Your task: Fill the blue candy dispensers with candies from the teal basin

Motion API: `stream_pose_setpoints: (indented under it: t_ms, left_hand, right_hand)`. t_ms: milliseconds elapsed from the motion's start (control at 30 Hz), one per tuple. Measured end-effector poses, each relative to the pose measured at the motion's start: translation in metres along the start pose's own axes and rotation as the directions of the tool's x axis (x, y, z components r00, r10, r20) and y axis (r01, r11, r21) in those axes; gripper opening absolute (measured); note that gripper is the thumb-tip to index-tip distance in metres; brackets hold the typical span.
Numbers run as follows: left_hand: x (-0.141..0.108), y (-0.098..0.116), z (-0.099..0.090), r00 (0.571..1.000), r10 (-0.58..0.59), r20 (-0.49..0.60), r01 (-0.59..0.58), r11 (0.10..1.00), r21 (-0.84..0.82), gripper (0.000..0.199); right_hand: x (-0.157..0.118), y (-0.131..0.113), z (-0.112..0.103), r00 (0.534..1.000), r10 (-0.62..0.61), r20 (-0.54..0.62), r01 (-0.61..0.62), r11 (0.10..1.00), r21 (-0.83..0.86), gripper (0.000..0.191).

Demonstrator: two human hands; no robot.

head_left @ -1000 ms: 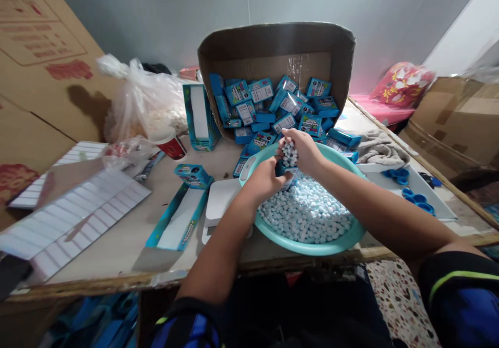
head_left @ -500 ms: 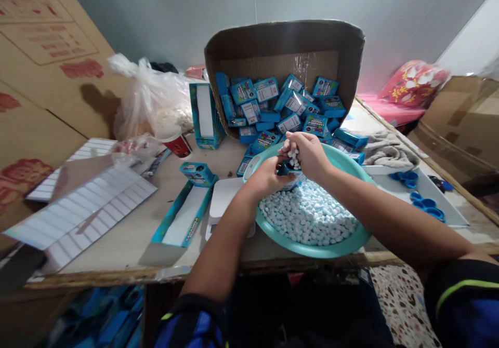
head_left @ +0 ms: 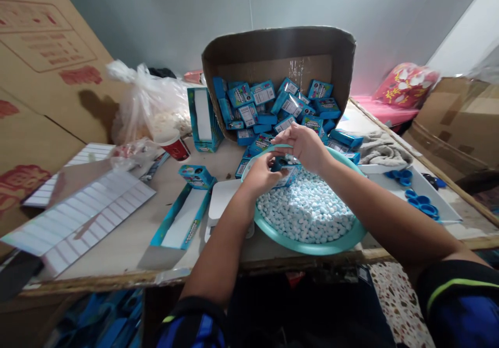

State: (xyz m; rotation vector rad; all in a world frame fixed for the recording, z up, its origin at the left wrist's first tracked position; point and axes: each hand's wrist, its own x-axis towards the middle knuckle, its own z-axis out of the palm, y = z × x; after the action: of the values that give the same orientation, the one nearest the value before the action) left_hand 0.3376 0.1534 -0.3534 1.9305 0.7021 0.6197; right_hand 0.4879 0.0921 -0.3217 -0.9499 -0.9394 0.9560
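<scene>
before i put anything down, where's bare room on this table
Bare tabletop shows between the striped sheets and the open blue tray; a smaller patch lies between the upright trays and the white scale. It's crowded around the basin, with blue boxes heaped behind.

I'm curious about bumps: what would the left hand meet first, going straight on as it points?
Likely the right hand, close ahead of the left hand, though depth is unclear.

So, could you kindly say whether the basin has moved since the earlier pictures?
No, the basin keeps its place in front of the open cardboard box.
</scene>
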Motion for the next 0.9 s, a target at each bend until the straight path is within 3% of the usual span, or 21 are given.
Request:
stream_pose_setpoints:
  t_ms: [133, 233, 300, 367, 433, 500, 667, 900]
  left_hand:
    - [-0.003, 0.002, 0.001, 1.000, -0.014, -0.019, 0.014, 1.000, -0.025, 0.050]
    - [-0.002, -0.001, 0.002, 0.997, -0.007, -0.077, 0.002, 0.998, -0.068, 0.053]
    - [0.000, -0.005, 0.003, 0.989, -0.003, -0.146, -0.010, 0.996, -0.094, 0.054]
    - [0.002, -0.007, 0.003, 0.975, 0.014, -0.223, -0.037, 0.995, -0.097, 0.054]
    - [0.002, -0.009, 0.003, 0.957, 0.039, -0.287, -0.068, 0.994, -0.091, 0.053]
    - [0.002, -0.008, 0.003, 0.949, 0.052, -0.312, -0.087, 0.992, -0.096, 0.051]
    - [-0.002, -0.002, 0.004, 0.965, 0.050, -0.259, -0.083, 0.989, -0.119, 0.049]
    - [-0.006, 0.001, 0.004, 0.980, 0.026, -0.200, -0.045, 0.995, -0.091, 0.050]
  right_hand:
    - [0.002, 0.001, -0.006, 0.996, -0.081, -0.024, 0.079, 0.994, -0.072, 0.049]
    - [0.007, 0.002, -0.018, 0.988, -0.112, -0.106, 0.074, 0.947, -0.311, 0.038]
    - [0.011, 0.002, -0.027, 0.980, -0.148, -0.130, 0.047, 0.816, -0.576, 0.027]
    - [0.012, 0.002, -0.032, 0.975, -0.207, -0.076, 0.070, 0.615, -0.785, 0.018]
    - [0.011, 0.001, -0.033, 0.967, -0.254, 0.006, 0.127, 0.464, -0.877, 0.017]
    - [0.008, 0.002, -0.031, 0.958, -0.277, 0.072, 0.183, 0.398, -0.899, 0.019]
    - [-0.003, 0.003, -0.020, 0.931, -0.308, 0.197, 0.301, 0.339, -0.891, 0.026]
    - [-0.010, 0.004, -0.012, 0.925, -0.280, 0.256, 0.352, 0.382, -0.854, 0.028]
